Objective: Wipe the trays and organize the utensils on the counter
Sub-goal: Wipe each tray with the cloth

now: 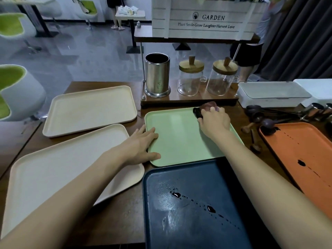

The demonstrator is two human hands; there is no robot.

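Pale green plastic tray (pixel 179 139): right hand (pixel 214 123) clutches dark cloth (pixel 197 113) at far-right corner, rest lying near-left; left hand (pixel 142 146) flat on rim.

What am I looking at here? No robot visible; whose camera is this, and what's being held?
No machine: a person works bare-handed; the one picture comes from a wide-angle head-worn camera looking down at a brown wooden counter. The left hand lies flat on the left edge of a pale green plastic tray. The right hand grips a dark wiping cloth at that tray's far right corner. Around it lie two cream trays, a dark blue tray and an orange tray, both spotted with dark liquid. Behind stands a steel cylindrical holder; dark spoons lie to the right.
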